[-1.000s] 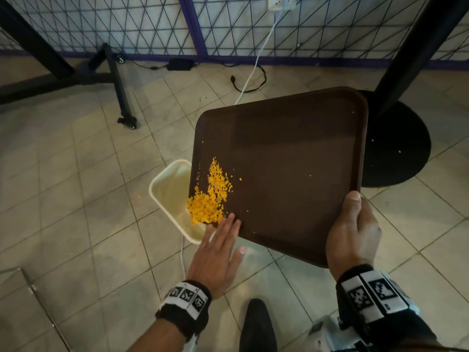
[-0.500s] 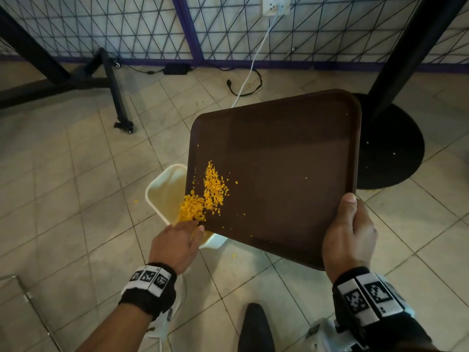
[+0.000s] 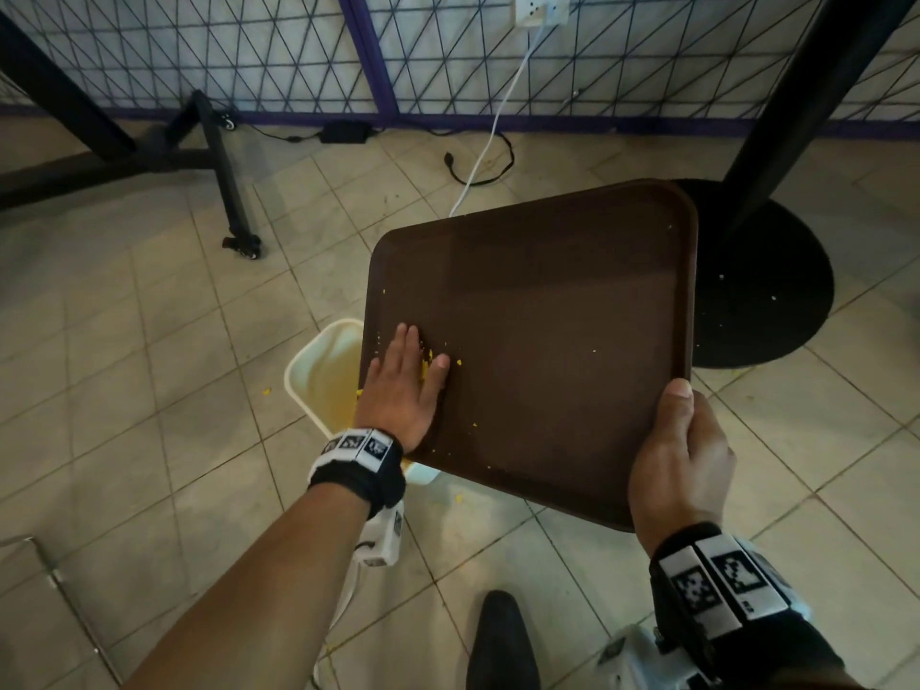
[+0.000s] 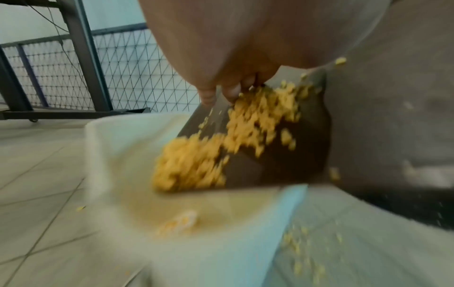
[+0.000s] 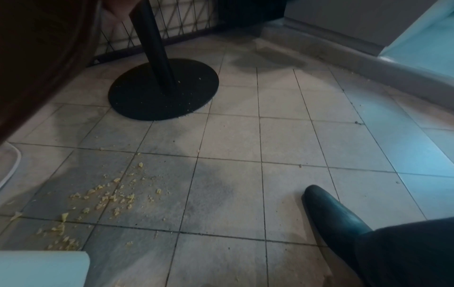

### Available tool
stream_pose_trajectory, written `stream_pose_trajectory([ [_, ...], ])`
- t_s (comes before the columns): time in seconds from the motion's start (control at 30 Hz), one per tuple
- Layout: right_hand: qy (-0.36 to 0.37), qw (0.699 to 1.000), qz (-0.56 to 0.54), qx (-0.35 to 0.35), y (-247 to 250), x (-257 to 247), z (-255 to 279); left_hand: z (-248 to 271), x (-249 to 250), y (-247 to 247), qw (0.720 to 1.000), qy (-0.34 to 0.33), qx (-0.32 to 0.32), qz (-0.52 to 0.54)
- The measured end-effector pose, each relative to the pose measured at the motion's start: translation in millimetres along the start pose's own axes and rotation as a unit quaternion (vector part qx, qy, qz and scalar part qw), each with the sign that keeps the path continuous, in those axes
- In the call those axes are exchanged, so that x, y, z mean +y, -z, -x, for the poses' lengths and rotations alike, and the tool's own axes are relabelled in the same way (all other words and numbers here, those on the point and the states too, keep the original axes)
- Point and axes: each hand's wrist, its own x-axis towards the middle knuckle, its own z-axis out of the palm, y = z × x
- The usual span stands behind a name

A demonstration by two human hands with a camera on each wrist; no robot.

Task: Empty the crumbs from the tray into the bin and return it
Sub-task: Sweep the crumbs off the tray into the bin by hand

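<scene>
A dark brown tray (image 3: pixel 547 341) is held tilted, its left edge over a cream bin (image 3: pixel 318 371) on the floor. My right hand (image 3: pixel 677 455) grips the tray's near right corner, thumb on top. My left hand (image 3: pixel 405 381) lies flat on the tray near its left edge, fingers straight, over a few yellow crumbs (image 3: pixel 427 363). In the blurred left wrist view, the crumbs (image 4: pixel 221 145) slide off the tray (image 4: pixel 380 116) below my left hand (image 4: pixel 226 93) into the bin (image 4: pixel 117 155). The right wrist view shows only the tray's underside (image 5: pixel 36 58).
Spilled crumbs (image 5: pixel 103 196) lie on the tiled floor beside the bin. A black round table base (image 3: pixel 747 291) with its post stands right of the tray. My black shoe (image 3: pixel 500 639) is near the bottom. A wire fence, cables and a black wheeled frame (image 3: pixel 234 211) lie behind.
My left hand swept the crumb pile down to the tray's left edge, then moved back up flat onto the tray. Most of the pile has left the tray. The right hand keeps its hold.
</scene>
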Motion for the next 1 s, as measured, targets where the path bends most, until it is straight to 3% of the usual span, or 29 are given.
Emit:
stream_pose_trajectory([
  [0.13,-0.012,1.000,-0.005,-0.004,1,-1,0,39,-26,-15,0.999,-0.005,-0.033,-0.040],
  [0.2,-0.012,1.000,-0.005,-0.002,2,-2,-1,38,-30,-6,0.999,-0.009,-0.003,-0.038],
  [0.33,-0.011,1.000,0.004,-0.003,2,0,-1,-8,-17,24,0.998,0.003,0.051,-0.044],
  [0.47,-0.020,1.000,0.004,-0.007,0,3,-2,-65,-10,42,0.998,0.011,0.026,-0.054],
  [0.57,-0.022,1.000,-0.004,-0.009,0,3,-4,-75,-16,42,0.998,0.021,0.009,-0.065],
  [0.87,0.001,1.000,-0.004,-0.005,0,5,-1,36,-49,-4,0.996,0.034,-0.065,-0.048],
  [1.0,0.004,1.000,0.006,-0.003,-1,5,-1,42,-39,3,1.000,0.018,-0.004,-0.019],
])
